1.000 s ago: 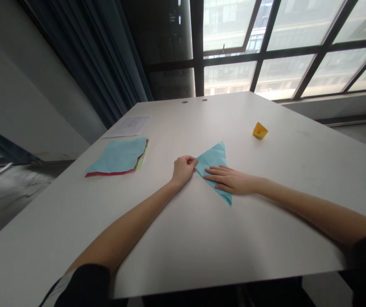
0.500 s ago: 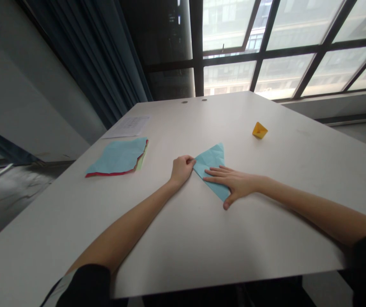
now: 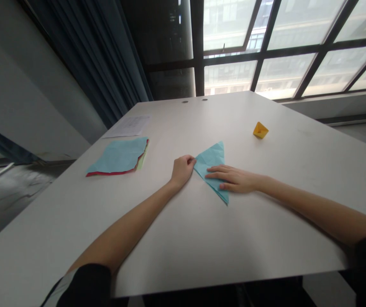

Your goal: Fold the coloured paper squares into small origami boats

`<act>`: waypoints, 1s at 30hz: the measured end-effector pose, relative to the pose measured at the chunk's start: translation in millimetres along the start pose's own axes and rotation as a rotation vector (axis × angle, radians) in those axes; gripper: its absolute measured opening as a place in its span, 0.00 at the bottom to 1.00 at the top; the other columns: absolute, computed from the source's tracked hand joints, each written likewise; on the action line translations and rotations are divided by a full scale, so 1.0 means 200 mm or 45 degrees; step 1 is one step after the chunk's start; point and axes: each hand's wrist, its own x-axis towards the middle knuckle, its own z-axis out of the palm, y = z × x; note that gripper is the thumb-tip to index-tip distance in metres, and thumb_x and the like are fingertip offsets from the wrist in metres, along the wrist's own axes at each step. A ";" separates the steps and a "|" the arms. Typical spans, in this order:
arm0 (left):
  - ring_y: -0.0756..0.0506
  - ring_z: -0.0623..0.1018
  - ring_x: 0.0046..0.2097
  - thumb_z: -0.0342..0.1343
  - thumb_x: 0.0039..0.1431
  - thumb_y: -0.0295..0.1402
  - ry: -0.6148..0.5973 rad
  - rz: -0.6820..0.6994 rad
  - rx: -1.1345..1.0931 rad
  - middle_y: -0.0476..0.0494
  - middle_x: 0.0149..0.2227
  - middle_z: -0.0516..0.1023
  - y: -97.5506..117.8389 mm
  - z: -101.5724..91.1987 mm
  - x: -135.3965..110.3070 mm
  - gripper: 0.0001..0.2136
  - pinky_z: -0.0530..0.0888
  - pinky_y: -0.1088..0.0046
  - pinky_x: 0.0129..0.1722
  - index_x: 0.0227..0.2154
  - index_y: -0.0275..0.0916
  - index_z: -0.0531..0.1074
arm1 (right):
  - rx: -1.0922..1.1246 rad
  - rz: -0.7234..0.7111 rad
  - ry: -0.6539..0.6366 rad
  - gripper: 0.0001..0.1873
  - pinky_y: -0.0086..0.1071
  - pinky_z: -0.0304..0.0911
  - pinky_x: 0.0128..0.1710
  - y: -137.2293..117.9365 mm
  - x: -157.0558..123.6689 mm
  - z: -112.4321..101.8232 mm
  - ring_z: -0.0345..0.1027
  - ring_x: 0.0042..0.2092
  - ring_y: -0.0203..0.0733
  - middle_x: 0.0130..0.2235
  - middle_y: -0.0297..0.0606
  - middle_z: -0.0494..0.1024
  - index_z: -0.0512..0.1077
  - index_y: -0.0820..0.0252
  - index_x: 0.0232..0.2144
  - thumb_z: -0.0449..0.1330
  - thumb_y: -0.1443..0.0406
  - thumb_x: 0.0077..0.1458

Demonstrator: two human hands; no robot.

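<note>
A light blue paper folded into a triangle lies flat in the middle of the white table. My left hand is closed, pinching the triangle's left corner between thumb and fingers. My right hand lies flat on the paper with its fingers stretched out to the left, pressing the lower half of the fold. The triangle's near tip sticks out just below my right hand.
A stack of coloured sheets, blue on top with red and green edges, lies at the left. A white printed sheet sits behind it. A small folded yellow paper piece rests at the right back. Large windows stand beyond the table.
My right hand slid along the fold toward the near tip half a second ago, then came back up. The left hand has kept its pinch on the corner.
</note>
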 end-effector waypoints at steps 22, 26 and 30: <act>0.42 0.67 0.49 0.45 0.58 0.38 -0.268 0.286 0.715 0.41 0.48 0.70 0.15 0.03 -0.12 0.17 0.65 0.65 0.47 0.49 0.38 0.63 | -0.083 0.067 0.155 0.52 0.47 0.50 0.56 -0.01 0.02 0.04 0.54 0.57 0.55 0.55 0.50 0.64 0.54 0.61 0.57 0.61 0.42 0.34; 0.41 0.66 0.50 0.45 0.57 0.46 -0.346 0.236 0.781 0.40 0.49 0.68 0.16 0.04 -0.15 0.20 0.64 0.63 0.47 0.48 0.39 0.63 | -0.079 0.123 0.180 0.51 0.47 0.51 0.55 -0.01 0.01 0.04 0.54 0.57 0.55 0.55 0.50 0.63 0.55 0.61 0.57 0.61 0.42 0.35; 0.38 0.65 0.51 0.43 0.53 0.55 -0.404 0.236 0.800 0.39 0.50 0.67 0.19 0.03 -0.18 0.28 0.63 0.59 0.48 0.49 0.40 0.62 | -0.076 0.134 0.152 0.49 0.48 0.50 0.56 0.01 0.00 0.01 0.52 0.58 0.55 0.56 0.48 0.62 0.53 0.59 0.58 0.59 0.42 0.38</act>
